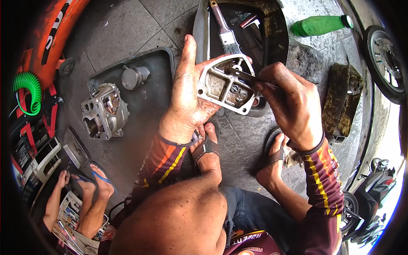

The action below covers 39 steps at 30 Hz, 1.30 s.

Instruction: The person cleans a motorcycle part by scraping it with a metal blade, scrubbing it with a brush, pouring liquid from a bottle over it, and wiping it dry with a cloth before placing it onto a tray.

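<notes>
The metal cover (225, 83) lies in the left hand (183, 95), whose thumb is spread and other fingers too hidden to judge; the fingers of the right hand (294, 102) pinch a thin dark tool (243, 75) over it. A black bin (278, 32) holds a paintbrush (224, 30), and a grey tray (159, 80) holds a piston (134, 78).

Metal cover (228, 80) silver-grey — sleeves (319, 178) maroon (yellow, orange stripes) — bottle (318, 26) green.
</notes>
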{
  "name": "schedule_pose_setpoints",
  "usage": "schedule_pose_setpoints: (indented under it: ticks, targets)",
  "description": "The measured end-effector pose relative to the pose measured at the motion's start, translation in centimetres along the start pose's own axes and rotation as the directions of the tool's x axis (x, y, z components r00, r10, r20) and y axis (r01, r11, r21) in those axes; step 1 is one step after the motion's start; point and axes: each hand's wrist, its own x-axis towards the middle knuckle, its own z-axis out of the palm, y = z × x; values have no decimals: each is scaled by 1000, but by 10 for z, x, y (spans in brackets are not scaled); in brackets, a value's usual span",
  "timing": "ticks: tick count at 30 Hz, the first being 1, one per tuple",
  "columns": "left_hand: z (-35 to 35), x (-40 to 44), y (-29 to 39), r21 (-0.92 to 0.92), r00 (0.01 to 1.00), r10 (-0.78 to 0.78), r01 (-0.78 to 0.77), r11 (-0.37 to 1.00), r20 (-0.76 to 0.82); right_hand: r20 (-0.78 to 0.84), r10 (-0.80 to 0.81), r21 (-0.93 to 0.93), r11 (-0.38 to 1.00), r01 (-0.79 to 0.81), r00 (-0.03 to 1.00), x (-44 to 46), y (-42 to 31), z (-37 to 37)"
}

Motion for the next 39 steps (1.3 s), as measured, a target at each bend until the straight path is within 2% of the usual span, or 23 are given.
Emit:
schedule_pose_setpoints:
  ticks: [2, 4, 8, 10, 12, 14, 18, 19, 24, 26, 27, 31, 32, 34, 36, 38, 39]
  targets:
    - [2, 0, 0, 22, 1000, 0, 0, 1000, 11, -9, 29, -21, 999, -29, 1000, 0, -2, 1]
    - [4, 1, 0, -38, 1000, 9, -10, 999, -27, -20, 59, -47, 997, -60, 998, -2, -4, 1]
    - [4, -1, 1, -70, 998, -3, -1, 998, -60, 14, 33, 47, 998, -34, 999, -3, -3, 1]
    - [3, 0, -2, -8, 1000, -9, 9, 1000, 8, -22, 65, 15, 998, -64, 998, -3, 0, 1]
    - [3, 2, -1, -31, 998, -10, 12, 999, 57, -38, 85, -12, 996, -85, 996, -4, -1, 1]
    - [1, 3, 0, -55, 999, -2, 0, 999, -41, -14, 69, 65, 996, -68, 998, -6, -2, 3]
    - [1, 2, -1, 16, 999, -10, 9, 1000, 43, -40, 88, 16, 996, -87, 995, -3, 0, -1]
    - [4, 2, -1, -17, 1000, 7, -8, 1000, -17, -46, 77, 9, 997, -76, 996, -4, -1, 0]
    - [0, 0, 0, 3, 1000, -4, 4, 1000, 8, -35, 90, 23, 996, -90, 995, -4, -4, 1]
    - [2, 1, 0, -35, 999, 15, -17, 999, -45, -44, 119, 62, 991, -117, 992, -4, -6, 3]
    - [0, 2, 2, -70, 1000, -2, 1, 998, -11, -31, 46, 50, 998, -45, 998, -5, -3, 4]
    - [2, 0, 0, 54, 1000, 18, -17, 998, -18, -62, 88, 36, 996, -85, 994, -2, -1, 4]
    - [1, 0, 0, 52, 1000, 18, -17, 999, -18, -60, 88, 35, 996, -86, 994, -3, -2, 5]
    - [0, 1, 1, -65, 1000, 2, -1, 998, 16, -27, 61, 57, 997, -59, 998, -5, -3, 6]
    - [-2, 1, 1, -33, 1000, -11, 12, 999, 25, -36, 50, 72, 996, -48, 998, -3, -2, 6]
    - [2, 0, -1, 26, 999, 18, -17, 1000, -28, -46, 113, 58, 992, -111, 992, -2, -1, 6]
    - [-2, 2, 1, -22, 1000, -5, 5, 1000, 23, -38, 127, 66, 990, -125, 991, -3, -4, 6]
